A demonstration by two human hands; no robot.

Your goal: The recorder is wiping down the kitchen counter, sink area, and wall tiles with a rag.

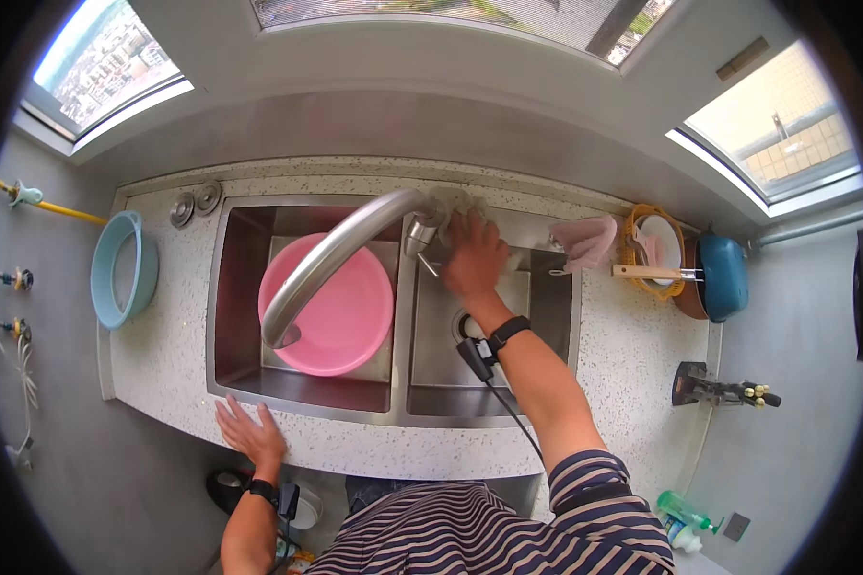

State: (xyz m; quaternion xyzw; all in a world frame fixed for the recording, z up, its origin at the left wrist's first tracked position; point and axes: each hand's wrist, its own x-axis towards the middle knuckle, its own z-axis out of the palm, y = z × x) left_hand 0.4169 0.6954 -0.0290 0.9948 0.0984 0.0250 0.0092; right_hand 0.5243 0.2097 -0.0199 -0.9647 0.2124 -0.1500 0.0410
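Observation:
My right hand [477,253] reaches over the right basin of the steel double sink [400,359]. Its fingers press a pale, blurred cloth [454,203] onto the back rim, just behind the faucet base. The steel gooseneck faucet [345,251] arches over the left basin. Beneath its spout, a pink plastic basin [345,316] sits in the left bowl. My left hand [253,435] rests on the front edge of the speckled countertop [439,449], fingers spread and holding nothing. The drain of the right bowl [466,325] is partly covered by my right wrist.
A light blue tub [147,269] and two metal sink strainers [194,203] sit at left. A pink cloth [586,243] drapes at the right bowl's back corner. Beyond it are a yellow basket [629,244], a blue pot [725,277], a knife holder [690,383] and a green pump bottle [682,509].

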